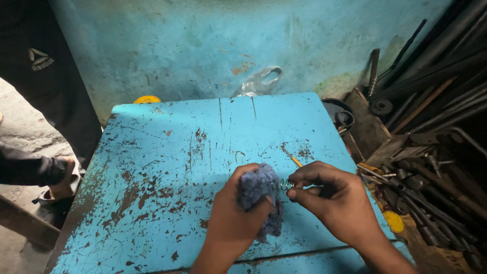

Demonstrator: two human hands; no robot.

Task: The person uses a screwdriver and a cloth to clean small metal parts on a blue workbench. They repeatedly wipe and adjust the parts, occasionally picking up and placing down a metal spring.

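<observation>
My left hand [231,215] is closed around a crumpled blue-grey rag [259,195], which wraps one end of a small metal coil spring [285,185]. My right hand [329,195] pinches the other end of the spring between thumb and fingers. Both hands hover low over the near part of a worn blue table [167,152] with chipped paint. A thin yellow-handled stick [293,158] lies on the table just beyond my right hand.
Another person in dark clothes stands at the left, one hand [63,177] near the table's left edge. A box of metal rods, gears and tools [426,167] fills the right. A clear plastic bag [258,81] and a yellow object [147,99] sit behind the table by the blue wall.
</observation>
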